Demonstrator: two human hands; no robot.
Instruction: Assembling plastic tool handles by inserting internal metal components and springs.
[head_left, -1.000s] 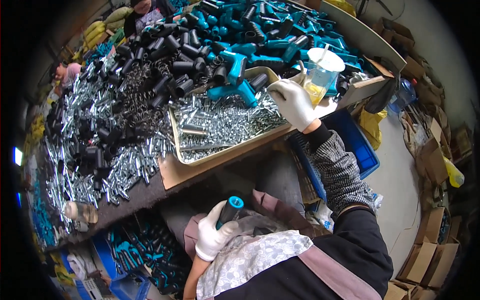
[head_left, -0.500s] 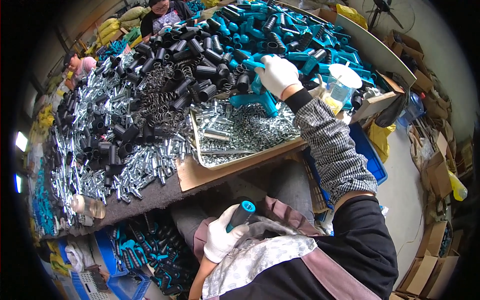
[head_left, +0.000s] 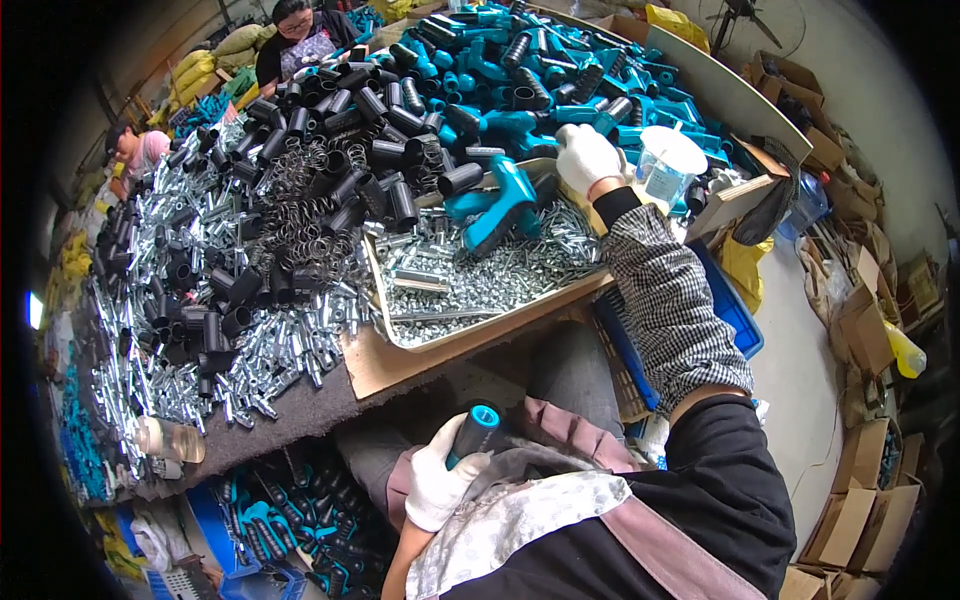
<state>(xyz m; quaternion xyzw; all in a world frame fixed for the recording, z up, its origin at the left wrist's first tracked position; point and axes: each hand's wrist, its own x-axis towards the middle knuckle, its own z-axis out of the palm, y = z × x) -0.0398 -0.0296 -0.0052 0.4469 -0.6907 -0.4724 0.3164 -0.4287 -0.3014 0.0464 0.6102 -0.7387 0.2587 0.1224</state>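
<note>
Left grip (head_left: 438, 488) wraps a dark tube (head_left: 474, 436); I cannot tell if right grip (head_left: 588, 162) is spread.

Before us, at the table's (head_left: 290, 415) front edge, we have a tray (head_left: 500, 318) of metal pieces, with one housing (head_left: 503, 205) lying on them toward the back. To the tray's left lie springs (head_left: 300, 205), then rods (head_left: 175, 240) farther left. Behind the tray we find a heap of handles (head_left: 490, 50); to its right, a cup (head_left: 668, 170). A crate (head_left: 742, 333) sits low at the right, and a jar (head_left: 170, 440) at the table's left end.
</note>
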